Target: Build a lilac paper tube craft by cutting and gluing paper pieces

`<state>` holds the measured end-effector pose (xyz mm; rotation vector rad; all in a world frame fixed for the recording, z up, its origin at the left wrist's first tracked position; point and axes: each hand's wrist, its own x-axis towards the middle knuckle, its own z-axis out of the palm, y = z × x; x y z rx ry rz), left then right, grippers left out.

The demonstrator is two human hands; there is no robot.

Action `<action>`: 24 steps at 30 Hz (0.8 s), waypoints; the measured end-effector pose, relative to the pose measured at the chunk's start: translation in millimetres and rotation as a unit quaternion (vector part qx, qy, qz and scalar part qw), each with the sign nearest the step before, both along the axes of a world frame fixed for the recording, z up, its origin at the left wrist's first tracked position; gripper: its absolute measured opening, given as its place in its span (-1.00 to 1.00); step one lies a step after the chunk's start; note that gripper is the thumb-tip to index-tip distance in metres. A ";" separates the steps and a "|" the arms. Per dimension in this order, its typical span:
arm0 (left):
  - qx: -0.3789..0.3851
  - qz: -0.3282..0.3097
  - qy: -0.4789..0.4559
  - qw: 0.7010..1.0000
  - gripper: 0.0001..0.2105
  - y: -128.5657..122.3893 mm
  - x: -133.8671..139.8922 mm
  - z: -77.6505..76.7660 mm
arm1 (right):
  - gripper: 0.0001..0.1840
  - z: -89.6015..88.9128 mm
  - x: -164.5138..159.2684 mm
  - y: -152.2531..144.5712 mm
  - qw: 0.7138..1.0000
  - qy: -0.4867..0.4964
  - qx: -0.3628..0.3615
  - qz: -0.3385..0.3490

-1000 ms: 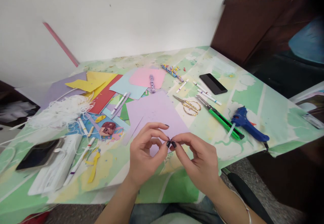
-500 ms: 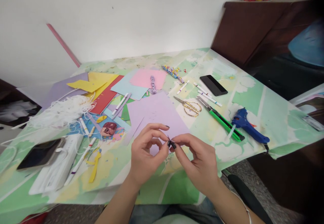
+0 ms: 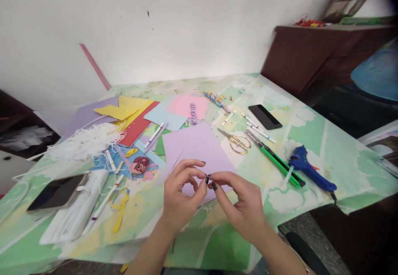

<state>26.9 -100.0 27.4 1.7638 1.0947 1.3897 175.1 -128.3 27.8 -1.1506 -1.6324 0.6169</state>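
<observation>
My left hand is closed in a pinch, thumb against forefinger, the other fingers curled above. Tip to tip with it, my right hand also pinches, its thumb resting slightly below the forefinger. Between the fingertips is something tiny, perhaps a purple sliver, too small to make out. Both hands are over the near part of a lilac paper sheet. Gold-handled scissors lie beyond my right hand. Left of my left hand sits a dark red bear-faced item.
Rightward lie a green utility knife, a blue glue gun, several markers and a black phone. Leftward are tangled white cord, another phone, a white case and coloured paper. Purple paper flutes lie farther back.
The view has tilted up and shifted left, so the table sits lower and farther right. My fingertips remain together; the right thumb has moved slightly away from the left thumb.
</observation>
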 end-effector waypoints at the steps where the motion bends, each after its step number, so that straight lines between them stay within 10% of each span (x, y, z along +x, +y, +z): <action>1: 0.000 0.012 -0.003 1.000 -0.90 2.4 -3.0 -0.2 | -0.80 0.1 1.1 5.8 1.000 0.001 -0.012 0.005; 14: -0.096 0.152 -0.135 0.974 -0.89 52.6 -47.8 -22.3 | -0.84 -4.9 -25.5 236.6 0.942 -0.245 -0.179 -0.140; 24: -0.105 0.135 -0.156 0.973 -0.86 42.9 -45.0 -22.5 | -0.67 -30.8 -60.5 280.1 0.894 -0.277 -0.303 -0.178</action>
